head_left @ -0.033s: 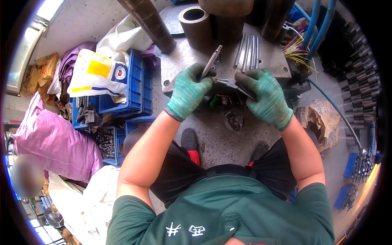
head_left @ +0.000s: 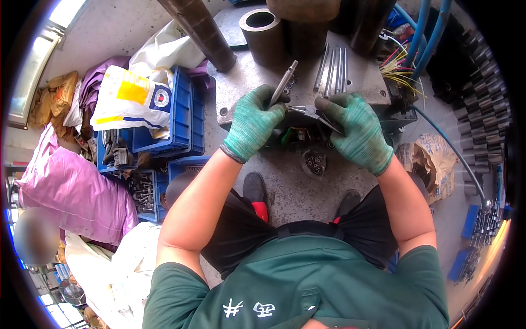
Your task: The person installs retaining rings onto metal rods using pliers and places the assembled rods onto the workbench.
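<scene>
My left hand (head_left: 253, 122), in a green knit glove with a dark fingertip area, is closed around a metal rod (head_left: 285, 82) that tilts up and away with a narrower far end. My right hand (head_left: 360, 127), gloved the same way, grips a pair of pliers (head_left: 309, 111). The pliers' slim jaws point left and reach the left thumb; whether they touch the rod is hidden. Several bare metal rods (head_left: 330, 71) lie side by side on the metal worktable (head_left: 236, 90). Small metal rings (head_left: 292, 84) lie just behind the held rod.
A thick pipe section (head_left: 260, 35) and dark columns stand at the table's back. Blue crates (head_left: 189, 112) with metal parts are at left, beside a purple sack (head_left: 76, 192). A bag of small rings (head_left: 314, 163) lies below the table; blue hoses (head_left: 424, 38) run at right.
</scene>
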{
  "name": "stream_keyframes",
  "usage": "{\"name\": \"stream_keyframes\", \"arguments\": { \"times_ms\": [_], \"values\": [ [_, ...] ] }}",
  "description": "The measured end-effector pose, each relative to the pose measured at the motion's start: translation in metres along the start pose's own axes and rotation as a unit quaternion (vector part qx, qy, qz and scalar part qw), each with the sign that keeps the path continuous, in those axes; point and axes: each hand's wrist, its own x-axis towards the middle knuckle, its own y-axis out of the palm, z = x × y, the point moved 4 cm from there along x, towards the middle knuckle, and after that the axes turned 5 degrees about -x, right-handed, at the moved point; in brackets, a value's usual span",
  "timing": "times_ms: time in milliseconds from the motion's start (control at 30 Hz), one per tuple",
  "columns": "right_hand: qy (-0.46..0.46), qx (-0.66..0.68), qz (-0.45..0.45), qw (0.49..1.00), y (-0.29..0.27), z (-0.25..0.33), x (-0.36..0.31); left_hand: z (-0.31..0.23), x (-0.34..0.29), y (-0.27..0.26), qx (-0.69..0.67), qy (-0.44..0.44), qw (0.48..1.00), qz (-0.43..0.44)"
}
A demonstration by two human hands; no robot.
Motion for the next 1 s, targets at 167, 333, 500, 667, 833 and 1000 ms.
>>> {"name": "stream_keyframes", "arguments": {
  "times_ms": [167, 333, 500, 667, 833, 1000],
  "values": [
    [-0.005, 0.004, -0.029, 1.000, -0.0006, 0.0005, -0.0016, -0.0022, -0.0007, -0.0004, 0.002, 0.005, 1.000, -0.006],
    [-0.001, -0.005, -0.009, 1.000, 0.0003, 0.0016, 0.0005, -0.0049, -0.0019, -0.0002, 0.009, 0.005, 1.000, -0.002],
    [-0.001, 0.005, -0.020, 1.000, -0.0018, 0.0037, -0.0003, -0.0041, -0.0016, -0.0017, 0.010, 0.004, 1.000, -0.003],
    [0.000, -0.006, -0.013, 1.000, -0.0016, 0.0047, 0.0003, -0.0039, -0.0027, -0.0005, 0.014, 0.015, 1.000, -0.001],
    [-0.016, -0.019, -0.013, 1.000, -0.0009, 0.0020, 0.0006, -0.0050, -0.0029, 0.0013, -0.003, 0.000, 1.000, 0.006],
    [-0.025, -0.040, -0.016, 0.999, 0.0013, 0.0019, -0.0013, -0.0072, -0.0042, 0.0003, 0.014, -0.009, 1.000, 0.008]
  ]
}}
